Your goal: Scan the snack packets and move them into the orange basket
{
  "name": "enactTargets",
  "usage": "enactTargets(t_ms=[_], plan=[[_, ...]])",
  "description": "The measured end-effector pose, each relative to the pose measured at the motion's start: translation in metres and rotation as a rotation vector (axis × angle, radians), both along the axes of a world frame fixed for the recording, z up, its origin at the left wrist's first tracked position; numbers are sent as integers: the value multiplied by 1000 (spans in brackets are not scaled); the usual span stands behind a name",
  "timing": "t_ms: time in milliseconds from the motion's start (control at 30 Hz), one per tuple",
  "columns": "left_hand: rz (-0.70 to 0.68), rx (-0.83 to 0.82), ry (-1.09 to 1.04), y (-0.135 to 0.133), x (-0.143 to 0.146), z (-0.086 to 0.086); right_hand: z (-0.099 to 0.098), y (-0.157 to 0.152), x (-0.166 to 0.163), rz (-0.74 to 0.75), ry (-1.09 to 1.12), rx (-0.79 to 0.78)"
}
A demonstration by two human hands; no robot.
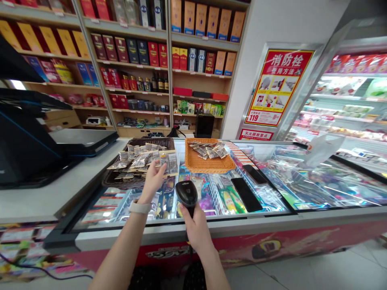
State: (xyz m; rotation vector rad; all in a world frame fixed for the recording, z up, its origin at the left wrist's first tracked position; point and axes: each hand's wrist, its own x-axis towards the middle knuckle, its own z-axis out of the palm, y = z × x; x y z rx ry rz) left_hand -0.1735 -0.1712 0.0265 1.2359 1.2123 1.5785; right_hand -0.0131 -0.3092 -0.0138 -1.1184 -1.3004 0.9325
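My right hand (196,227) is closed round the handle of a black barcode scanner (186,192), held upright over the glass lid of a chest freezer (272,213). My left hand (155,179), with a pale watch on the wrist, pinches a small clear snack packet (169,163) just above the scanner's head. The packet hangs at the right edge of a dark wicker basket (137,182) piled with several similar packets. An orange wicker basket (208,164) with several more packets sits to the right on the glass.
Two black phones (246,194) lie on the freezer glass right of the scanner. A black till terminal (33,145) stands on the white counter at left. Shelves of boxed goods fill the back wall, and an open refrigerated shelf stands at right.
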Motion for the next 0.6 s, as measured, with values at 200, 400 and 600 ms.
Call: enactTargets(t_ms=[200,400,600], plan=[[378,-28,441,48,-55,56,4,-4,-1,110,-13,-12],[431,-334,1086,67,-79,52,6,-13,-2,75,58,-4],[645,-168,1178,53,-63,44,8,-13,7,57,96,-16]])
